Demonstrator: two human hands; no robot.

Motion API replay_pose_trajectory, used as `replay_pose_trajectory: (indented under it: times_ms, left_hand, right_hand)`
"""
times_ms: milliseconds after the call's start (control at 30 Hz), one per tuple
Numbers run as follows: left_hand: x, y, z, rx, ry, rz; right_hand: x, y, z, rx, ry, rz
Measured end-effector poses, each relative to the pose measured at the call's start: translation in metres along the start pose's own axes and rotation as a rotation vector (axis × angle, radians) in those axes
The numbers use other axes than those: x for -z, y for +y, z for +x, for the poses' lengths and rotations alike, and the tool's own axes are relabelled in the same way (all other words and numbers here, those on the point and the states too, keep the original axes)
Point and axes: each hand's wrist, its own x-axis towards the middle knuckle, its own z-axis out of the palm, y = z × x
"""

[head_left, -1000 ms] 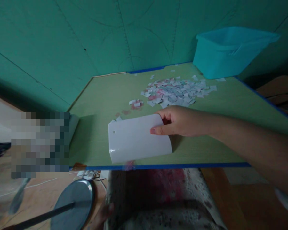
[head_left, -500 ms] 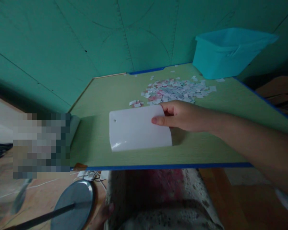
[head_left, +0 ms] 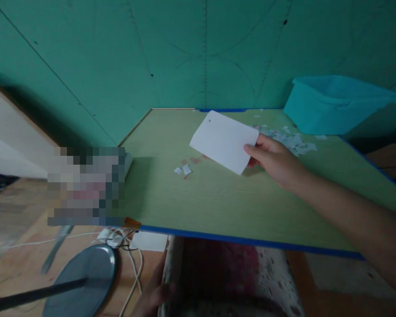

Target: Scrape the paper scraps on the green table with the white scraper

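Observation:
My right hand (head_left: 272, 156) is closed on a white flat plastic sheet (head_left: 224, 141) with a small hole in one corner. Thumb on top and fingers underneath, it grips the sheet's right end, tilted above the table. Behind and right of the sheet lies a spread of small paper scraps (head_left: 292, 140), partly hidden by it. A few loose scraps (head_left: 186, 169) lie to its lower left, beside some pinkish ones. Below the table edge, my left hand (head_left: 155, 293), dim and partly out of frame, holds the side of a stained, speckled bin (head_left: 277, 277).
The pale green table (head_left: 218, 207) has blue edging. A turquoise plastic tub (head_left: 330, 110) stands at its back right corner, against the green wall (head_left: 171, 57). On the floor at left are a round metal base (head_left: 82, 277) with a pole, and white cables (head_left: 135, 268).
The plastic sheet has tilted and moved up and right with my right hand. It now covers part of the scraps. The view has shifted, and the left hand shows more.

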Motion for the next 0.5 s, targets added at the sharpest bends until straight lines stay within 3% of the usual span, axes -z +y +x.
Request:
replay_pose_trajectory:
  times_ms: [167, 333, 500]
  left_hand:
    - [-0.005, -0.002, -0.003, 0.015, -0.069, -0.165]
    - [-0.01, 0.007, -0.004, 0.02, -0.211, -0.164]
    - [-0.022, 0.016, -0.008, 0.081, -0.403, -0.325]
  right_hand:
    - [-0.009, 0.01, 0.002, 0.138, 0.076, -0.139]
    - [-0.008, -0.002, -0.007, 0.326, 0.139, -0.557]
    - [-0.012, -0.008, -0.009, 0.461, 0.044, -0.653]
